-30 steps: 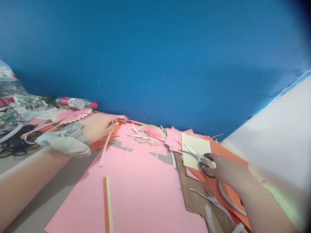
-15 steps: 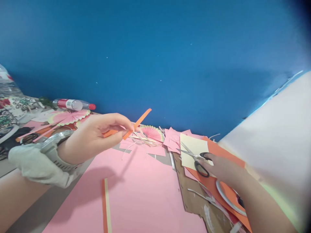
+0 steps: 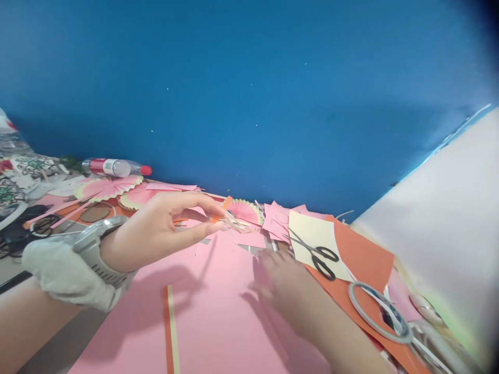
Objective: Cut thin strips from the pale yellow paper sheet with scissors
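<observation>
My left hand (image 3: 171,223) pinches an orange paper strip (image 3: 227,202) between thumb and fingertips, above a large pink sheet (image 3: 218,301). Empty, my right hand (image 3: 278,278) hovers low over the sheet's right side, its fingers apart and partly blurred. Just right of it, black-handled scissors (image 3: 317,254) lie on a cream paper square (image 3: 314,228). An orange strip with a cream band (image 3: 171,322) lies flat on the pink sheet, below my left hand.
Pleated pink paper fans (image 3: 244,210) and pink scraps (image 3: 276,221) line the blue wall (image 3: 249,104). A plastic bottle (image 3: 113,167) lies at the back left. On orange paper (image 3: 362,249) at the right rests a roll of tape (image 3: 353,301).
My right hand has let go of the scissors on the cream paper and moved left over the pink sheet. My left hand has shifted slightly right and down with the orange strip.
</observation>
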### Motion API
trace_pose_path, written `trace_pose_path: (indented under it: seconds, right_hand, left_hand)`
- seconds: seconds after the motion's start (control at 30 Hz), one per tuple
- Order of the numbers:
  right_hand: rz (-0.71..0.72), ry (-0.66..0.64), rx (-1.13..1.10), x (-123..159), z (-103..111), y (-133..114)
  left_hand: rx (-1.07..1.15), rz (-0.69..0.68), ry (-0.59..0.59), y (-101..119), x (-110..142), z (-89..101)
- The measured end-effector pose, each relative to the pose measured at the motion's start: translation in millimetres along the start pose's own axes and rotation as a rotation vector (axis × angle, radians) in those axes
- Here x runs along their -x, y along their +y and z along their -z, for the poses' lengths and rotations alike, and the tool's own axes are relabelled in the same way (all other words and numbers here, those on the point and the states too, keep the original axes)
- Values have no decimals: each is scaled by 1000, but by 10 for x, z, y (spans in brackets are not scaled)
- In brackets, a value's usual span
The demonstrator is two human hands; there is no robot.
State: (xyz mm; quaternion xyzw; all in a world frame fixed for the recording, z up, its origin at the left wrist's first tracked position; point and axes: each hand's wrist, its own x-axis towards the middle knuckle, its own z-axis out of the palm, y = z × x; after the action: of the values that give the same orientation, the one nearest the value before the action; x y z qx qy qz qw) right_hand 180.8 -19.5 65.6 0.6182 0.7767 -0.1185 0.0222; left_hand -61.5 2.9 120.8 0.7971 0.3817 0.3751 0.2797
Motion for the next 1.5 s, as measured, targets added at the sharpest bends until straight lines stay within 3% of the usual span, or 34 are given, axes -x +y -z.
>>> trace_pose_path:
  seconds: [0.13,0.27,0.4,0.5,0.7,0.83,1.0,1.13,1.2,1.27,1.37,1.43,1.5]
  right_hand:
    - [17,-167,65,118,-290,-333]
    - [180,-205,-23,136,-491,-274]
    - [384,-201,-118,98,-470,-163]
    - [474,-202,-118,88,-375,-215]
    - [189,-171,-8,139,-505,-388]
    - [254,-172,-61,148,-625,-316]
    - [363,-219,-142,110,-490,-210]
    - [427,-277,-300,112,-334,-237]
    - [423,-301,-492,105,-303,-257]
    - [371,-257,-792,79,-315,-263]
    - [283,-57,-1203,5,-396,-246]
    - [181,56,-1230,-44,-465,-223]
    - [74,112,-1064,-73,-526,-197]
  left_hand:
    - [-95,-43,15,1,10,-30]
    - [-124,-27,27,26,17,-72]
    - [-76,-12,3,30,21,-109]
    - [-33,-43,-9,20,25,-132]
    - [-14,-3,40,0,28,-165]
    - [16,-11,81,-12,33,-176]
    - [138,-5,61,-41,49,-235]
    - [326,-26,49,-147,141,-448]
    - [407,-48,69,-224,218,-610]
    - [426,-64,34,-298,291,-774]
    - [383,-41,-15,-386,354,-966]
    - [347,23,-55,-434,362,-1041]
    - [333,114,-94,-474,354,-1080]
